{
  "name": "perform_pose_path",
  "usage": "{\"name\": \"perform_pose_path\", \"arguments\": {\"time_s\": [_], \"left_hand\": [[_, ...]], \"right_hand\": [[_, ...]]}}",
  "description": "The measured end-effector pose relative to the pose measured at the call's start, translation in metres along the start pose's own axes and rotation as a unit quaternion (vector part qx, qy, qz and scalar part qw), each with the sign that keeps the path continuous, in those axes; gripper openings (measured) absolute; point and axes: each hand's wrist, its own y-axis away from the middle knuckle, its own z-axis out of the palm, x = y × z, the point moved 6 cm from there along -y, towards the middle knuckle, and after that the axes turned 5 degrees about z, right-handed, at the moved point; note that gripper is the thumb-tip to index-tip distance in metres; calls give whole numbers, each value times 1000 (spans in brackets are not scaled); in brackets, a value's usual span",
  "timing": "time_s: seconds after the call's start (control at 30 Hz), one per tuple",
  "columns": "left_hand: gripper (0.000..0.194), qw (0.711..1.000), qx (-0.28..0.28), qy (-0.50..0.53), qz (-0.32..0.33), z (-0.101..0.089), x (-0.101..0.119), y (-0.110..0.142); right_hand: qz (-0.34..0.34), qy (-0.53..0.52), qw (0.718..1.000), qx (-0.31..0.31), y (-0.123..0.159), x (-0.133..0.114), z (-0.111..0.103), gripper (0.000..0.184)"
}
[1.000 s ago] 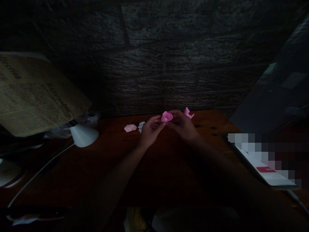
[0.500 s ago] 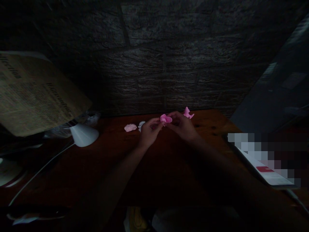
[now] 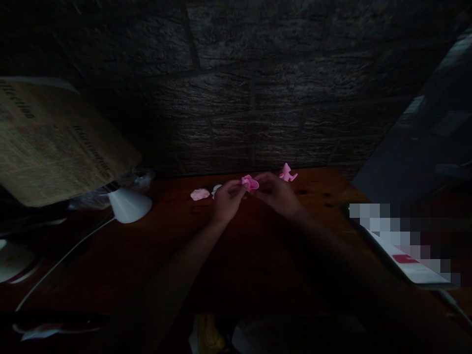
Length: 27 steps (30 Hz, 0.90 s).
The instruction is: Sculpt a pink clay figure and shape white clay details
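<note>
Between my two hands, above the wooden table, is a bright pink folded piece (image 3: 250,183), petal-like, perhaps paper; its exact kind is hard to tell in the dim light. My left hand (image 3: 226,200) pinches its left side with thumb and fingers. On its right side the fingers of my right hand (image 3: 277,193) close on the edge. Behind my right hand another pink folded piece (image 3: 288,172) rests on the table near the wall. To the left of my left hand lie a pale pink flat piece (image 3: 199,194) and a whitish piece (image 3: 216,189), partly hidden by that hand.
A lamp with a newspaper-print shade (image 3: 62,142) and white base (image 3: 131,205) stands at the left, its white cable (image 3: 66,258) running forward. A stone-patterned wall (image 3: 228,98) closes off the back. On the right lies a white flat object (image 3: 409,265), partly blurred out.
The pink piece between my hands has shifted slightly left and turned, so its opening looks narrower. My fingers have moved a little with it; the other pieces lie as before.
</note>
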Motion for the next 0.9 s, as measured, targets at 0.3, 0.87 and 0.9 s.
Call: {"name": "perform_pose_path", "arguments": {"time_s": [0.3, 0.87, 0.9], "left_hand": [[21, 1000, -14, 1, -18, 4, 2, 3], [26, 999, -6, 38, -31, 2, 1, 1], [26, 999, -5, 38, -26, 2, 2, 1]], "right_hand": [[4, 45, 999, -5, 0, 2, 1, 22], [-12, 35, 999, -31, 3, -10, 4, 14], [-8, 34, 999, -20, 3, -9, 2, 16]]}}
